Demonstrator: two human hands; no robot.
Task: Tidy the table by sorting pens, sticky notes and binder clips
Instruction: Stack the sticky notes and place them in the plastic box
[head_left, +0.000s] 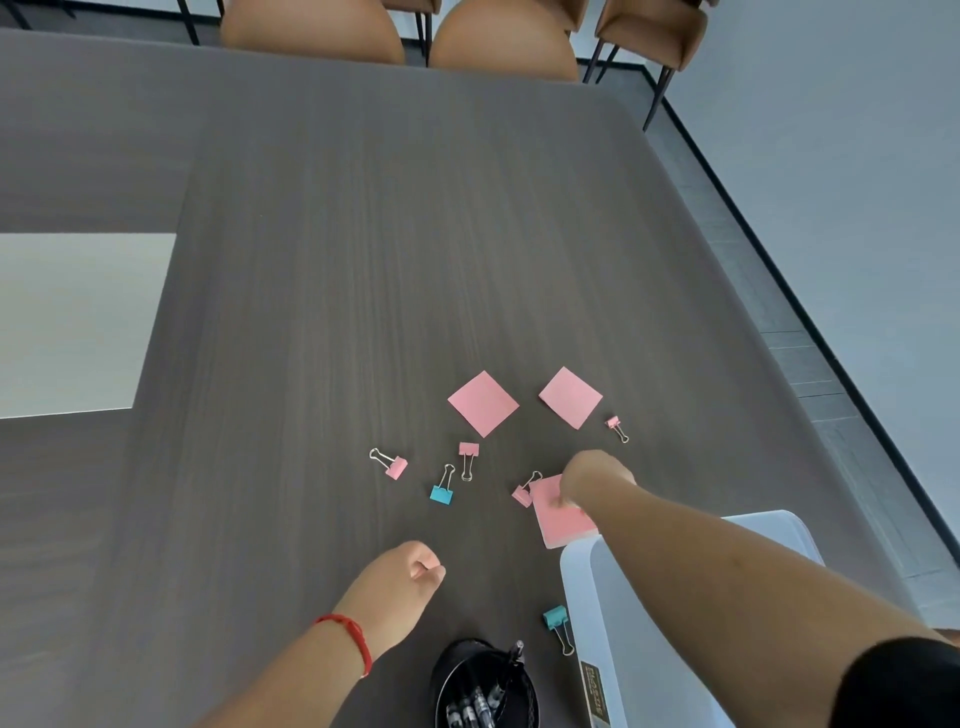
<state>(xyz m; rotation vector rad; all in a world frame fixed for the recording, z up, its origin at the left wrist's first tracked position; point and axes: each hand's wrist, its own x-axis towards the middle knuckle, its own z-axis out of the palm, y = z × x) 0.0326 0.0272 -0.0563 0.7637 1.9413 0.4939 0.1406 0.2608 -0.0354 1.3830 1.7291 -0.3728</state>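
Observation:
My right hand (589, 475) pinches the far edge of a pink sticky note pad (563, 522) lying on the dark table beside the white bin (582, 582). My left hand (400, 582) rests on the table as a loose fist holding nothing. Two more pink sticky notes (483, 402) (570, 397) lie farther out. Several binder clips are scattered: pink ones (395, 465) (467, 457) (524, 491) (617, 427), a blue one (442, 488) and a teal one (558, 623). A black mesh pen holder (485, 686) near me contains several pens.
The grey wood-grain table (311, 260) has a light panel (78, 322) at the left. Tan chairs (501, 41) stand at the far edge. The table's right edge drops to a grey floor (831, 208).

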